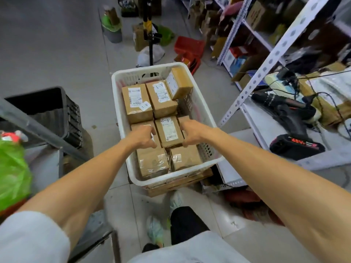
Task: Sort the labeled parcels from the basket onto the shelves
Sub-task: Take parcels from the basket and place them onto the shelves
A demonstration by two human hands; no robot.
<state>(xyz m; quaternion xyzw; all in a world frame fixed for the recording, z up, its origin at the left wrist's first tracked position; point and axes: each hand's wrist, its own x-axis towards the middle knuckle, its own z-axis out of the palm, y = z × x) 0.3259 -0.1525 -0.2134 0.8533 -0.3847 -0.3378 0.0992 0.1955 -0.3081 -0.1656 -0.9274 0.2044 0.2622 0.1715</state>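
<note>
Cluttered storeroom floor (57, 54) held white plastic basket (208, 118). Left hand (141, 135) and right hand (191, 132) clasped brown cardboard parcel marked A-2 (169, 130) at basket's middle. Tight neighbouring parcels (152, 164) could snag it; grip might slip.

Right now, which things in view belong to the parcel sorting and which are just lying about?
Job: white basket, A-2 parcel between left hand and right hand, A-1 parcel, shelf upright.
Lying about: black crate, red bin, green bag, battery pack, drill.
</note>
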